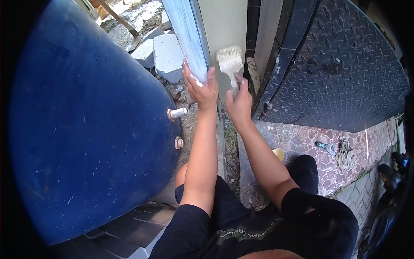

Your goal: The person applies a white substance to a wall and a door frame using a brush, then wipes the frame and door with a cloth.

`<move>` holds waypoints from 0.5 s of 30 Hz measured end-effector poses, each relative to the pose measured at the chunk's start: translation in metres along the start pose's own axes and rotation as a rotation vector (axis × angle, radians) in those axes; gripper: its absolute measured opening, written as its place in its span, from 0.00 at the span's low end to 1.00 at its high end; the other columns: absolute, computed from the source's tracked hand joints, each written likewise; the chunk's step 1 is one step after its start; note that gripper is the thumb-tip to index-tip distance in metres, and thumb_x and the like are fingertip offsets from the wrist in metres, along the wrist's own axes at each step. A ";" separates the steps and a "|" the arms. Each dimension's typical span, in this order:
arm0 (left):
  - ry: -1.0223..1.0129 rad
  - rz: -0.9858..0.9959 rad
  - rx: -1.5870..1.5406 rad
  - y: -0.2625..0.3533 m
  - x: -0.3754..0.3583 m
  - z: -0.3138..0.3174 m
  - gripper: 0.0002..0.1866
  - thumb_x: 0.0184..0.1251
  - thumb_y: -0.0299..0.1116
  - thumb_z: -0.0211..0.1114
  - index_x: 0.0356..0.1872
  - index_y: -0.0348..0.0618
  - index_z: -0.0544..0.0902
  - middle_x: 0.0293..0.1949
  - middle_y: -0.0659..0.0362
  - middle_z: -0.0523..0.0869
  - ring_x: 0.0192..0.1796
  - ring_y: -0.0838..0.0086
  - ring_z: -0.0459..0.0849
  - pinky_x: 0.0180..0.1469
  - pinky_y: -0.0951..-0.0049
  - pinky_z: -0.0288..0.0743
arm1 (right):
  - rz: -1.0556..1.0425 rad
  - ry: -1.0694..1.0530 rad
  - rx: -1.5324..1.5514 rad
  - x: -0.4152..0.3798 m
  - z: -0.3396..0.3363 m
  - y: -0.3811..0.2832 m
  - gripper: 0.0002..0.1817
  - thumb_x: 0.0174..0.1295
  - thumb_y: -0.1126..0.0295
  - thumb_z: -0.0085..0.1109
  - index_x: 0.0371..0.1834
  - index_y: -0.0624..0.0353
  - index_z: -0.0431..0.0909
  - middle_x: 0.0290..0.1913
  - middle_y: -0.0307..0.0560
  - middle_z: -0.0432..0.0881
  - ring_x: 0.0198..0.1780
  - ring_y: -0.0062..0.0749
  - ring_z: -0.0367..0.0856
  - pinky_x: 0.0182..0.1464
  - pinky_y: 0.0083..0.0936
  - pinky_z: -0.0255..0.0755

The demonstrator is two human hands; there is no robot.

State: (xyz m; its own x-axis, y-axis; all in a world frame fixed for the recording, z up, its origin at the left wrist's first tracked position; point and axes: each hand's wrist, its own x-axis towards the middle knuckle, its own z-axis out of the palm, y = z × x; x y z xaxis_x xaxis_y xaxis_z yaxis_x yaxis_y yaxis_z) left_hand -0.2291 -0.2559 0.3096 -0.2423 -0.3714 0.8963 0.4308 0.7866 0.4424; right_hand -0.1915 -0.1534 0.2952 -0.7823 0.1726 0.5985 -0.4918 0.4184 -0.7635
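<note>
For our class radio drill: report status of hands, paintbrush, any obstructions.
Right hand gripping paintbrush; left hand against streaked blue post. Bristles pointing away, over beige surface, contact unclear. Nothing visibly blocking bristles.

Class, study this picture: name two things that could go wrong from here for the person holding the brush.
First, the left hand has a white smear on it and is right at the streaked post, so it might leave marks there. Second, a pipe stub juts from the blue tank beside the left forearm, so a sideways move might knock the arm.
</note>
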 end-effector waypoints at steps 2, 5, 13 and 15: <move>0.025 -0.019 -0.035 0.001 0.002 0.001 0.39 0.58 0.44 0.68 0.62 0.27 0.60 0.57 0.35 0.71 0.56 0.38 0.72 0.56 0.51 0.68 | -0.126 0.064 0.044 0.022 0.002 -0.007 0.24 0.54 0.77 0.52 0.57 0.65 0.64 0.48 0.67 0.77 0.46 0.62 0.78 0.47 0.42 0.72; 0.006 -0.079 -0.048 0.006 0.002 0.001 0.41 0.59 0.48 0.67 0.62 0.26 0.59 0.57 0.33 0.70 0.57 0.40 0.72 0.58 0.53 0.67 | -0.044 0.013 0.149 0.034 0.014 0.000 0.24 0.54 0.76 0.52 0.57 0.63 0.65 0.48 0.66 0.77 0.47 0.62 0.77 0.47 0.43 0.72; -0.041 -0.115 -0.121 0.012 0.004 -0.001 0.41 0.66 0.49 0.58 0.63 0.23 0.52 0.58 0.33 0.66 0.60 0.46 0.68 0.59 0.55 0.63 | 0.167 -0.139 -0.028 -0.082 0.043 0.131 0.24 0.54 0.75 0.52 0.57 0.61 0.64 0.49 0.65 0.77 0.45 0.62 0.77 0.47 0.45 0.72; -0.020 -0.094 -0.106 0.008 0.003 0.002 0.42 0.65 0.49 0.60 0.63 0.22 0.54 0.56 0.32 0.68 0.58 0.45 0.71 0.57 0.56 0.65 | 0.367 -0.263 -0.123 -0.111 0.049 0.151 0.24 0.54 0.74 0.52 0.57 0.62 0.64 0.45 0.68 0.78 0.44 0.63 0.78 0.47 0.47 0.72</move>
State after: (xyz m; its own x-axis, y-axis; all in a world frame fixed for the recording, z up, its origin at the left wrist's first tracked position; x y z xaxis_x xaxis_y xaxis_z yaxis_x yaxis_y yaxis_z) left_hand -0.2282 -0.2503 0.3160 -0.3024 -0.4307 0.8503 0.4945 0.6917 0.5263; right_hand -0.1976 -0.1526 0.1017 -0.9743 0.1036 0.2001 -0.1279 0.4770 -0.8695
